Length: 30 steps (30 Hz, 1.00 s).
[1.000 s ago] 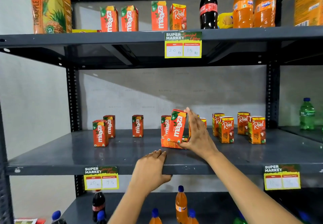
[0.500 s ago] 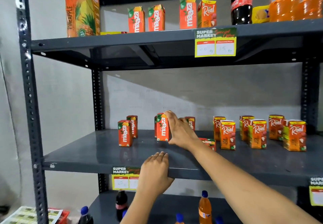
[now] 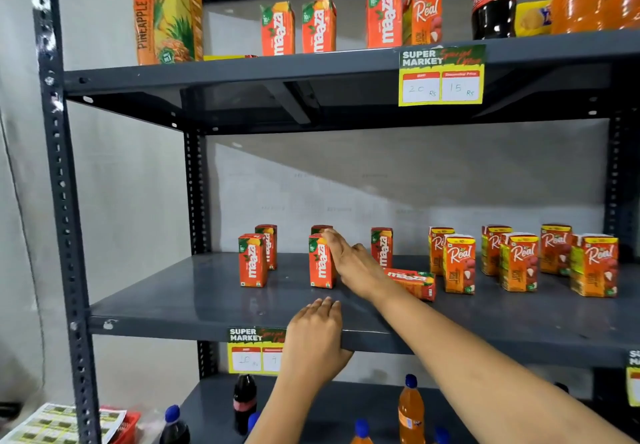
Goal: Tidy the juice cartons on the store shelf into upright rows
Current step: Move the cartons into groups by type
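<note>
Grey metal shelf (image 3: 207, 308) against a plain wall, small juice cartons on it. Landmark: upright mango carton (image 3: 322, 261) mid-shelf. Right hand (image 3: 349, 261) rests against its right side, fingers (image 3: 332, 241) loosely extended up to its top edge, touching but not closed round it. Just right of the carton, behind the wrist, a fallen carton (image 3: 414, 282) lies flat. Light, stiff box (likely tips easily); pinch its narrow sides. Left hand (image 3: 317, 339), below and in front of the carton, clasps the shelf lip.

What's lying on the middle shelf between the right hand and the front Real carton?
In the head view, a toppled Maaza carton lies flat between the right hand and the front Real carton.
</note>
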Motion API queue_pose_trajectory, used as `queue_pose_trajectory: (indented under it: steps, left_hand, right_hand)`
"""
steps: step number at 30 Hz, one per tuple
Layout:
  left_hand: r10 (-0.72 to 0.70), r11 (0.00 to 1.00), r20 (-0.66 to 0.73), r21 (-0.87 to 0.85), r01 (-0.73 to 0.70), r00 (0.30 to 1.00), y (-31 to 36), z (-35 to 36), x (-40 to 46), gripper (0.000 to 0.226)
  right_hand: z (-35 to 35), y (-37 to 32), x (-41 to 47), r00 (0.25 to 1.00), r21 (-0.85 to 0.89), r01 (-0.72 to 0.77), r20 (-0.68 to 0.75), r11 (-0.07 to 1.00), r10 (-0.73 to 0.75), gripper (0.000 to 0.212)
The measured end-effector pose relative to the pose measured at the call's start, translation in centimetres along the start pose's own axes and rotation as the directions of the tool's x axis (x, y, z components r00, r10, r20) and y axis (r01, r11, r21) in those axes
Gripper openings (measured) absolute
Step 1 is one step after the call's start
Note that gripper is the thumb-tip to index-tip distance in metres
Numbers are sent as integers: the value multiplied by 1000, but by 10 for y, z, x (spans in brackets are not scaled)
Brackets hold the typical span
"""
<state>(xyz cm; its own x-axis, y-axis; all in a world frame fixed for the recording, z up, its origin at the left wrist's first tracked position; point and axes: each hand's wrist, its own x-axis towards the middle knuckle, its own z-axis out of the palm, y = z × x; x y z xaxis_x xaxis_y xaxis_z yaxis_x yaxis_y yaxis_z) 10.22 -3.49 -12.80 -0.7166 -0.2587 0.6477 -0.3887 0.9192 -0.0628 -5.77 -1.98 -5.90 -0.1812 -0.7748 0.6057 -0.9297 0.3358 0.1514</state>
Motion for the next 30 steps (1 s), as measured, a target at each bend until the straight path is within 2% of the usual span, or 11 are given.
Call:
queue_pose_trajectory:
  steps: [3,5,7,9,11,14,20,22,25,28,30]
  left_hand:
    - [3,1000,3,-7,-3,1000,-2,3,1,61]
    - [9,1000,6,-6,-9,1000,-3,4,3,63]
    - [5,1000,14,-9,-5,1000,-6,5,4,68]
    - [13,1000,33,-13,-12,999,-5,6,7,76]
    - [59,998,60,-14,-58,996,6,7,15,83]
    - [119,993,79,-30,-117,990,31,10,25,81]
    - [71,997,-9,-36,-72,997,34,21,18,78]
    - [64,997,-19,-37,-65,998,35,19,18,79]
    - [58,997,-5,-46,-59,998,35,18,18,79]
    - [54,998,-3,-36,-54,999,36,19,18,78]
    - [57,998,0,-32,-57,998,37,19,19,78]
  right_hand:
    - [-13,7,-13,1000,55,-3,-20,998,4,101]
    - [-28,22,-27,997,80,-77,-10,994,78,101]
    - [-46,46,-44,964,-7,-227,142,974,225,103]
    - [-62,68,-62,831,-117,-381,392,917,395,102]
    - [-72,82,-76,699,-153,-471,535,869,474,83]
    - [-69,92,-86,713,-44,-546,500,836,492,57]
    - [-50,84,-94,765,261,-637,325,725,556,59]
    - [-44,83,-95,767,516,-622,251,589,590,49]
    - [-43,79,-88,715,856,-463,209,228,668,31]
    - [-51,70,-81,643,952,-243,303,-188,703,15]
    - [-54,66,-79,662,870,-160,445,-466,604,25]
